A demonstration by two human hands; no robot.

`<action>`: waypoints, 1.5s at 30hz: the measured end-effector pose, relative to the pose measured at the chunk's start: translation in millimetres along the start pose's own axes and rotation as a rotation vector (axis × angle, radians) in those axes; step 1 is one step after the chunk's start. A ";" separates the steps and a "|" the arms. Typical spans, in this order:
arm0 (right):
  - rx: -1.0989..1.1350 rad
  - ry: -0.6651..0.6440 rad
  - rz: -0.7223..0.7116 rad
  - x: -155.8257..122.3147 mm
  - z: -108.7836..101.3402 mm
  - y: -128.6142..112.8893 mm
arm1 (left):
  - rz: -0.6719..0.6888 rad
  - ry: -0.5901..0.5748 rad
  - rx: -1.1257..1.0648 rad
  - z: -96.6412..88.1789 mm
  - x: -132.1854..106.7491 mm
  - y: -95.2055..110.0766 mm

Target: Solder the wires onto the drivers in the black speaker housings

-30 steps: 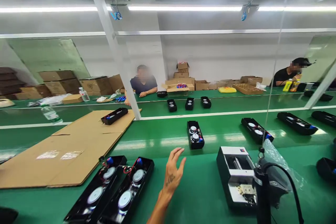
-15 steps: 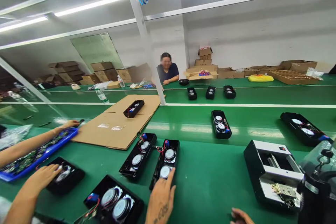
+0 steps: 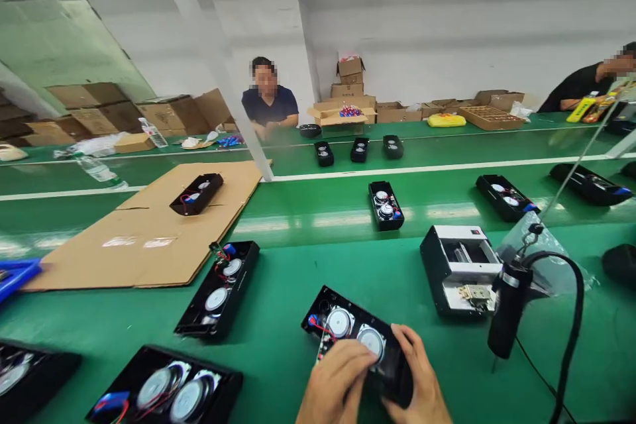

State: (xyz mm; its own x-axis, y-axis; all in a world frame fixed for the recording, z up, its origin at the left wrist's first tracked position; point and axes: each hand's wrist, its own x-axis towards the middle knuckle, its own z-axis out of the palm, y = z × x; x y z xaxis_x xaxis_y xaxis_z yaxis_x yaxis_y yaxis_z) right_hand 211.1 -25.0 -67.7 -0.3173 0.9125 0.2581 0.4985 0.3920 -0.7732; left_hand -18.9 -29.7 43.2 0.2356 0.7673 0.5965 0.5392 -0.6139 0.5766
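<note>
A black speaker housing with two round silver speakers lies tilted on the green bench in front of me. My right hand grips its right end, thumb on the near side and fingers over the far edge. My left hand is over the near side, fingers bent together, fingertips by the right-hand speaker. Beside those fingers show red wires and part of a green circuit board; what they pinch is hidden. A similar open housing lies to the left, another at the lower left.
An electric screwdriver hangs at the right, before a black-and-white machine. A cardboard sheet lies at the left, carrying one housing. More housings stand on the strip beyond. Two people sit across the bench.
The housing under my left hand has moved right and turned, away from its neighbour. My right hand has come in and taken its end. The view has swung right; the nearby person's arms are gone.
</note>
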 end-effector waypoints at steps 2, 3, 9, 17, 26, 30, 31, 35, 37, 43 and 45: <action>0.039 -0.219 0.091 15.1 -48.4 3.8 | -0.019 0.027 -0.004 -23.6 6.9 0.1; 0.038 -0.300 0.127 22.1 -72.3 5.0 | -0.054 0.023 0.010 -32.4 9.0 -1.6; -0.096 -0.268 0.187 24.6 -145.6 -2.0 | -0.187 -0.141 0.077 -34.6 -0.6 -22.7; -0.173 -0.078 -0.220 -4.4 -73.2 -60.0 | -0.268 -0.324 0.013 -15.8 -9.3 -26.6; 0.081 0.298 0.069 34.5 -32.0 -80.6 | -0.216 -0.322 -0.019 -16.8 -9.4 -33.6; 0.168 0.205 0.063 53.3 -51.2 -79.4 | -0.251 -0.269 0.002 -11.8 -7.1 -28.8; 0.161 0.162 -0.011 55.7 -57.4 -79.0 | -0.265 -0.249 0.011 -9.9 -6.2 -27.3; -0.065 -0.210 -0.316 56.9 -83.0 -78.5 | -0.233 -0.233 0.037 -4.9 -2.5 -20.5; -0.267 -0.351 -0.356 54.7 -91.2 -79.4 | -0.203 -0.267 0.074 -5.0 -1.9 -16.1; -0.539 -0.422 -0.347 51.1 -85.5 -85.1 | -0.088 -0.448 0.258 3.0 -9.0 -8.8; -0.552 -0.449 -0.329 52.3 -82.1 -87.0 | -0.035 -0.491 0.296 10.5 -13.1 -10.6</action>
State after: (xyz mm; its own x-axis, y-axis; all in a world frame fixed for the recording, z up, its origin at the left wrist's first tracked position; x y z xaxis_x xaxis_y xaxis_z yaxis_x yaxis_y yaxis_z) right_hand 217.3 -1.8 60.6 -0.7556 0.6509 0.0737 0.6138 0.7428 -0.2674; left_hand -19.2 -31.3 23.4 0.5236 0.8257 0.2099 0.7399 -0.5629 0.3685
